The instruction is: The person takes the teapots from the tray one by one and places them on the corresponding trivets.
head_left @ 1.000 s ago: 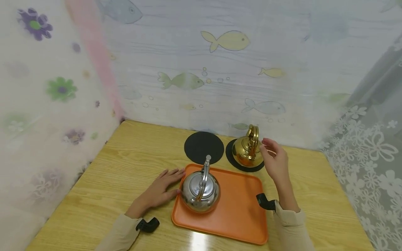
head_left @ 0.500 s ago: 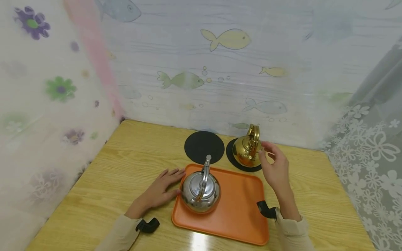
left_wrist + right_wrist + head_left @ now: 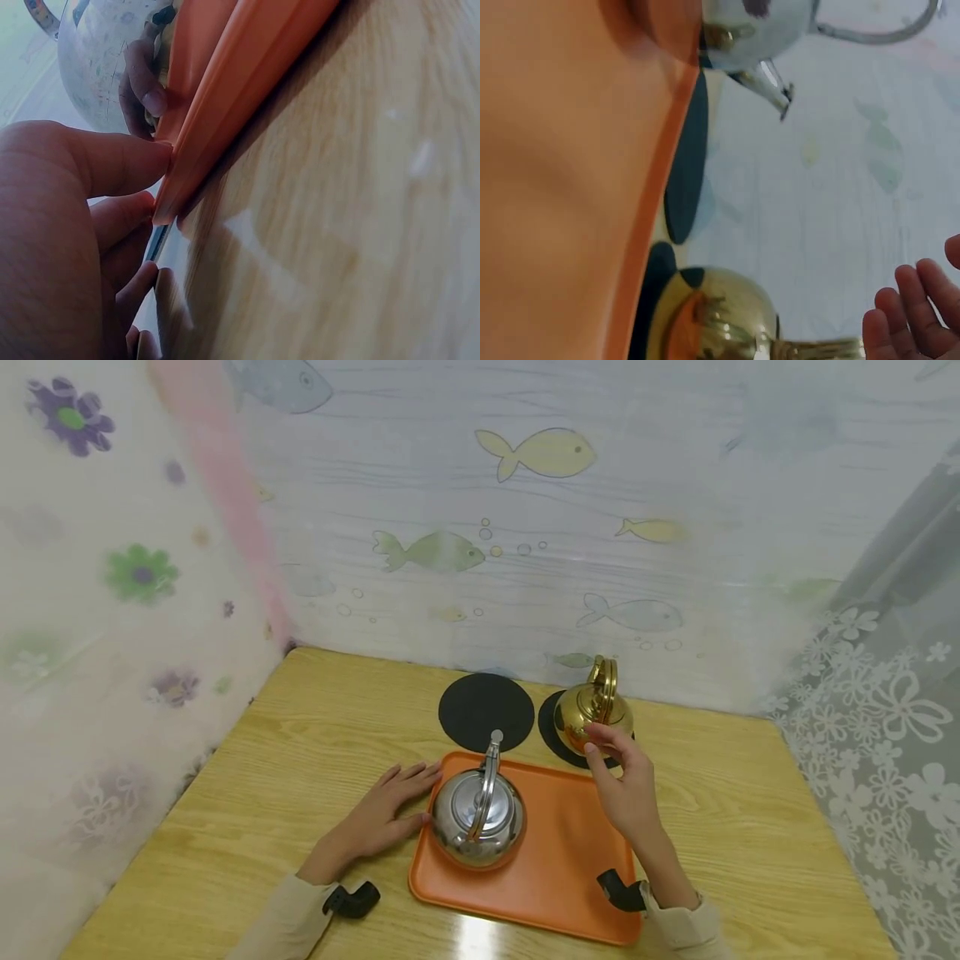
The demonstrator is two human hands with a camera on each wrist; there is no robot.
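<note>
A silver kettle stands upright on the left part of an orange tray. My left hand lies with fingers extended at the tray's left edge; in the left wrist view its thumb and a finger touch the tray rim. Above the tray's right back corner hovers my right hand, fingers loosely bent and holding nothing. Behind it a gold kettle sits on a black round mat, its lower right partly hidden by that hand in the head view. The right wrist view shows the gold kettle apart from the fingers.
Another black round mat lies behind the tray, left of the gold kettle. The wooden table meets a fish-patterned wall covering at the back. A lace curtain hangs at the right.
My right hand has moved away from the gold kettle's right side, left and toward me, to above the tray's back right. The left hand and both kettles have stayed put.
</note>
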